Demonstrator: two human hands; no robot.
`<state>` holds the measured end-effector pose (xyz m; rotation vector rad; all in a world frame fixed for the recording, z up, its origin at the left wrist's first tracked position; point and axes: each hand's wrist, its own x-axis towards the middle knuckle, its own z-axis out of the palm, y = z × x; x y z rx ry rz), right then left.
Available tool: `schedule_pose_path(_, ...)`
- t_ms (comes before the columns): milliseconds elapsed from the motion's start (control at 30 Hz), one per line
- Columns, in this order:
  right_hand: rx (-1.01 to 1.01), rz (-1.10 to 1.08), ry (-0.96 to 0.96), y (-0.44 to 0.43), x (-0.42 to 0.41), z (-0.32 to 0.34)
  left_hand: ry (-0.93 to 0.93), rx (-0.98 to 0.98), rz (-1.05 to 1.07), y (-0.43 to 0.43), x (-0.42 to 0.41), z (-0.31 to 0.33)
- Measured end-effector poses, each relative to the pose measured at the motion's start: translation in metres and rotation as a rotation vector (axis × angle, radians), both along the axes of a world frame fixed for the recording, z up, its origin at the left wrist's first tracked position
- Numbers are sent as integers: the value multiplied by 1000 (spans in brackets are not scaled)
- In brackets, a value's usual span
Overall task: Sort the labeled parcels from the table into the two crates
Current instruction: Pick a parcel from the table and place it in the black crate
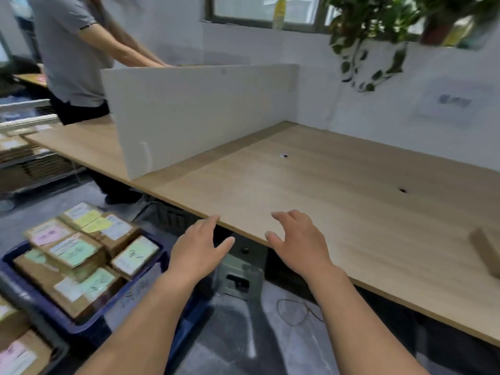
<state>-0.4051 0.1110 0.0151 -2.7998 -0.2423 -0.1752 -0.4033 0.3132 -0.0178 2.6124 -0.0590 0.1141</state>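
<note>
My left hand [198,246] hovers just off the wooden table's [338,190] near edge, fingers relaxed and holding nothing. My right hand [296,239] is spread over that edge, also holding nothing. On the floor to the left, a dark blue crate [89,324] is piled with several brown parcels [81,255] bearing green, yellow and pink labels. More labeled parcels [19,353] show at the bottom left corner; their container is cut off. One brown parcel [485,253] lies on the table at the right edge of the view.
A white divider board [200,115] stands on the table at the back left; a person in a grey shirt [70,50] works behind it. A dark crate [167,217] sits under the table. A cable [295,312] lies on the floor. Plants [378,31] hang at top right.
</note>
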Motion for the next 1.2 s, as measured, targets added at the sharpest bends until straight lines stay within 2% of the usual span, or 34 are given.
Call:
schedule_pose_path(400,24,-355,-22,-158,-6,-12,-41,34,-283,-169,60,-4)
schedule_pose_path(1000,-61,-816,61,-378,77,-8,-29,1,-726,-433,212,-7)
schedule_pose_path(1200,-56,-937,125,-432,78,-24,27,34,-845,-505,235,-26)
